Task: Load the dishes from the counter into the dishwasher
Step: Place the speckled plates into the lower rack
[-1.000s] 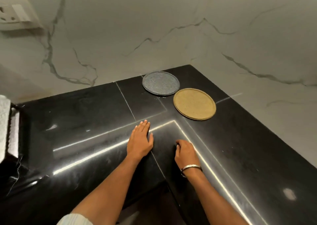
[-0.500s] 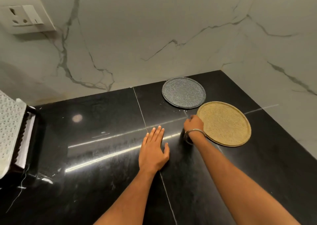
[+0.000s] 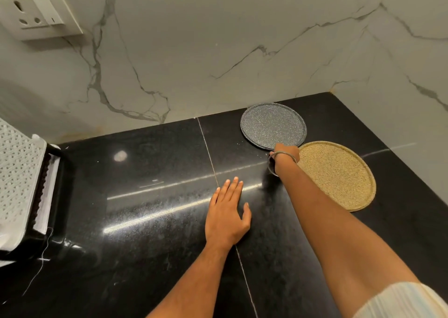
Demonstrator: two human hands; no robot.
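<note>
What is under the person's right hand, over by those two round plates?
The right hand covers the near rim of the grey speckled plate, beside the tan plate. Its fingers are hidden, so any grip is unclear.

A white marble-patterned wall (image 3: 218,50) with grey veining is seen behind and to the right of a polished black stone counter (image 3: 145,196), whose slabs are divided by thin pale seams. A white socket and switch plate (image 3: 36,12) is mounted on the wall at upper left. At the left edge, a white perforated object (image 3: 17,179) is partly shown, set on a dark base.
</note>
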